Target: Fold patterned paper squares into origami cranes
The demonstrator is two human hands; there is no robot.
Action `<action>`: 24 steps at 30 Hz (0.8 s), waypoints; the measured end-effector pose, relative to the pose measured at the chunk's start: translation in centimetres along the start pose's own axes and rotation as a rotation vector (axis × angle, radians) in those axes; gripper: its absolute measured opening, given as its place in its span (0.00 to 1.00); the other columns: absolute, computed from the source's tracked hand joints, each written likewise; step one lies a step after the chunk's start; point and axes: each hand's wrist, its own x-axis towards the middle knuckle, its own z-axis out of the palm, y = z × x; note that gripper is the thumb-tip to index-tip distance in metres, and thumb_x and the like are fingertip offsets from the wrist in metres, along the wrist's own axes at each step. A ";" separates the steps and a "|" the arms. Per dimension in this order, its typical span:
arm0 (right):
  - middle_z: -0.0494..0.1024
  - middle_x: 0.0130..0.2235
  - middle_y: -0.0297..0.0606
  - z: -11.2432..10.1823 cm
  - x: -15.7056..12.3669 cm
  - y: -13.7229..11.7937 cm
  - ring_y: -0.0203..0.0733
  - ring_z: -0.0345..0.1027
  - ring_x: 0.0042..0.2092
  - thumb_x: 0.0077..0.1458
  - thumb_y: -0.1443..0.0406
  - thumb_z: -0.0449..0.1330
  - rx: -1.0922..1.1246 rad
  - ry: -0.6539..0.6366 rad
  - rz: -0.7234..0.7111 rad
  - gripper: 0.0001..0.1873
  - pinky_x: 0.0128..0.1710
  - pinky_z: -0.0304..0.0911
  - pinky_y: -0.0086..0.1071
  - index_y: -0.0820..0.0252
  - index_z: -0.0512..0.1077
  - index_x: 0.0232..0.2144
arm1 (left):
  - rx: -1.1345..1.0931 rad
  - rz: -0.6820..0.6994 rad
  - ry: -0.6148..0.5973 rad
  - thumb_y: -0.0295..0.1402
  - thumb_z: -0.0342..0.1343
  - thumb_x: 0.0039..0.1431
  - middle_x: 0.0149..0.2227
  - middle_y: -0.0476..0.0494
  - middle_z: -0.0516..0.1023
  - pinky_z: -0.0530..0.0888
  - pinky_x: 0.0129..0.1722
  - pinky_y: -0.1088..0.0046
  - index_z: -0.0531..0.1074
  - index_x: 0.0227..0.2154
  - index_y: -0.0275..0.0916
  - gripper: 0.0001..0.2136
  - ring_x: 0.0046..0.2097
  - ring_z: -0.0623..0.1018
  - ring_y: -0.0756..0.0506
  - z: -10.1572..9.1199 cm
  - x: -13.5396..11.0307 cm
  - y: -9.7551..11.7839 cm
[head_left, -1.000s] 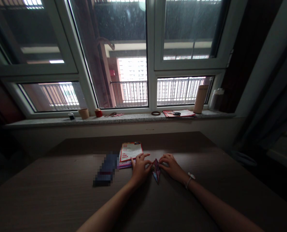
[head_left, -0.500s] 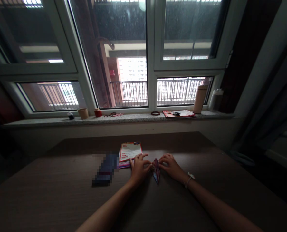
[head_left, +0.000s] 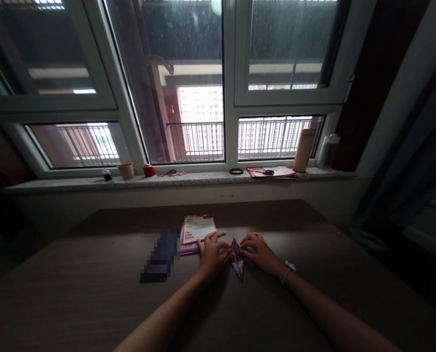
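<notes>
A small folded piece of coloured paper (head_left: 237,261) lies on the dark wooden table (head_left: 93,298), its narrow tip pointing toward me. My left hand (head_left: 211,255) rests at its left side with the fingertips pinched on its upper edge. On the paper's right side my right hand (head_left: 259,252) has curled fingers pressing the same upper part. A pale band sits on my right wrist. Just behind my left hand lies a stack of printed red-and-white sheets (head_left: 197,230).
A dark blurred-out flat object (head_left: 161,256) lies left of the sheets. The stone window sill (head_left: 67,184) carries small cups (head_left: 126,171), a ring, red papers with scissors (head_left: 269,171), a tall tan cylinder (head_left: 303,149) and a pale bottle. A dark curtain hangs at right.
Both hands stay on the folded paper; its upper part has shifted slightly between the fingertips. Nothing else has moved.
</notes>
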 end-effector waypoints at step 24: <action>0.75 0.40 0.36 0.0 -0.1 0.2 0.45 0.60 0.50 0.54 0.56 0.61 0.006 -0.009 0.002 0.09 0.54 0.52 0.40 0.53 0.76 0.30 | -0.009 -0.031 0.013 0.34 0.62 0.51 0.53 0.47 0.71 0.48 0.59 0.43 0.79 0.24 0.45 0.02 0.58 0.62 0.36 -0.5 0.1 0.5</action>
